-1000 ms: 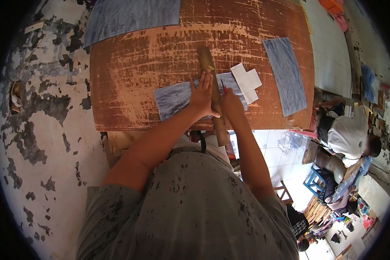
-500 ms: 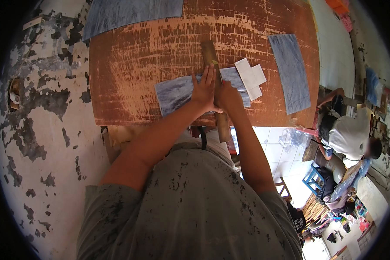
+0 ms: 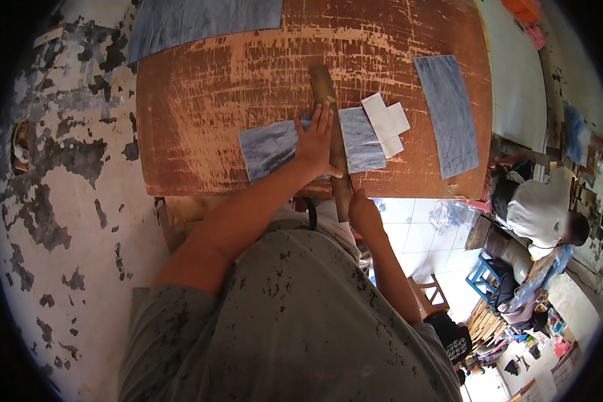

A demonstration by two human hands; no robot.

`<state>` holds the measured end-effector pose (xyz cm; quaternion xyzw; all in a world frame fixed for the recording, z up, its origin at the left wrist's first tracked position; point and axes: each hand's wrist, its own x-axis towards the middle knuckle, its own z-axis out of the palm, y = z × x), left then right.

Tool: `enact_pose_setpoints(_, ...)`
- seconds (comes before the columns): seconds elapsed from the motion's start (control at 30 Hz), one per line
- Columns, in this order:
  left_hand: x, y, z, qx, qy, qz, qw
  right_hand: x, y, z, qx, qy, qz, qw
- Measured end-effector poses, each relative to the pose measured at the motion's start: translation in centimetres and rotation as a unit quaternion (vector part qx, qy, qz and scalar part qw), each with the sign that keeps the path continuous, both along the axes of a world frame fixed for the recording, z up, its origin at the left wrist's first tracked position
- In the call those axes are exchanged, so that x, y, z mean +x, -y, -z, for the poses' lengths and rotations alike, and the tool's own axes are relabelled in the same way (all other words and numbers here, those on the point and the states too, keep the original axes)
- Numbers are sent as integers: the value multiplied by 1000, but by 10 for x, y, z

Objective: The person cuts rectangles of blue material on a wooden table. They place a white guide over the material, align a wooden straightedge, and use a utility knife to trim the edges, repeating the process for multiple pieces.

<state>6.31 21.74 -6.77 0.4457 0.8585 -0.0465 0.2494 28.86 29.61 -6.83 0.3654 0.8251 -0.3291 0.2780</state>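
the left hand (image 3: 313, 147) lay splayed, its grip released, the fingers fanned out and the palm down beside and against a long brown strip (image 3: 340, 144). the thumb reached across the strip lower down, and the fingertips rested on its upper half. the strip ran crosswise over a blue-grey streaked sheet (image 3: 268, 147), parts of which showed on both sides of it, and its lower end stuck out past the near edge of the worktop (image 3: 201, 127). the right hand (image 3: 364, 211) was just past that edge, right of the strip's lower end, its grip clenched around a slim red tool (image 3: 353, 190), mostly hidden by the fingers.

at the right end of the streaked sheet lay a white stepped piece (image 3: 386, 124), seeming to overlap its corner. farther right was a separate blue-grey panel (image 3: 448, 115), and a larger blue-grey piece (image 3: 208, 27) lay at the upper left. the worktop was reddish brown and heavily scratched. off to the right, a person in a pale shirt (image 3: 536, 213) was bent over near a blue stool (image 3: 482, 279).
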Motion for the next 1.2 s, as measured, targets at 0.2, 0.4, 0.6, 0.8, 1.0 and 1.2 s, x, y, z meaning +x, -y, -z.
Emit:
enact_pose_setpoints(0.2, 2, -2, 0, -12, 5, 1, 1000, -86, -37, -26, 64, -144, -23, 987)
enact_pose_setpoints(0.4, 1, -1, 5, 20, 6, 0, 1000, -166, -46, -12, 93, -212, -29, 972)
enact_pose_setpoints(0.6, 2, 2, 11, 47, 3, -9, 999, -181, -44, -18, 45, -133, -3, 990)
enact_pose_setpoints(0.8, 1, 2, 10, 32, 2, -1, 999, -181, -44, -6, 51, -141, 11, 989)
enact_pose_setpoints(1.0, 1, 0, 10, 17, -4, 11, 1000, -176, -46, 6, 45, -147, 15, 988)
enact_pose_setpoints(1.2, 1, -2, 8, -7, -2, 7, 1000, -134, -36, 6, 108, -170, -205, 958)
